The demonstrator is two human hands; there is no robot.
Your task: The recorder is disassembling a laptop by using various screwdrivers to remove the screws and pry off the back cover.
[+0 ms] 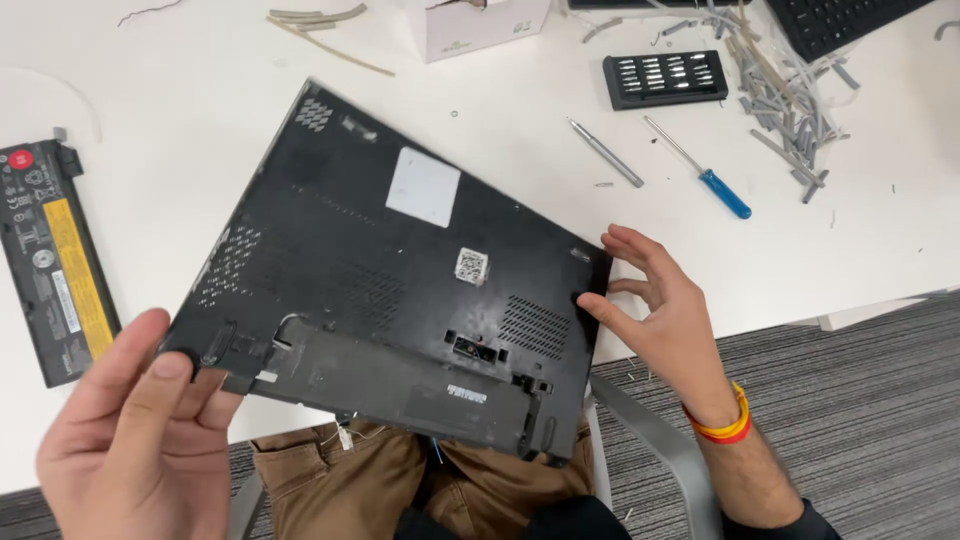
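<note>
The left hand [135, 440] grips the lower left corner of the laptop [400, 270]: its thumb lies on top of the black underside and its fingers [205, 395] are curled beneath the edge, closed on the shell. The right hand [665, 320] is at the opposite short edge, with its fingers [640, 250] spread narrowly. The thumb presses the corner face and the fingertips touch the rim, a light pinch rather than a full clamp.

The laptop lies bottom side up between the two hands, partly over the table [200, 120] edge and partly over the person's lap. Its long axis runs from the left hand at lower left to the right hand at right, tilted so that the far corner points up and to the left. The empty battery bay faces the person along the near edge. Each hand is in contact with its own end; neither is nearer.

On the table to the left, well apart from the laptop, lies the battery [55, 265]. Beyond the right hand lie a blue-handled screwdriver [700, 168], a plain metal driver [605, 152] and a bit case [665, 78], all out of contact with the fingers.
</note>
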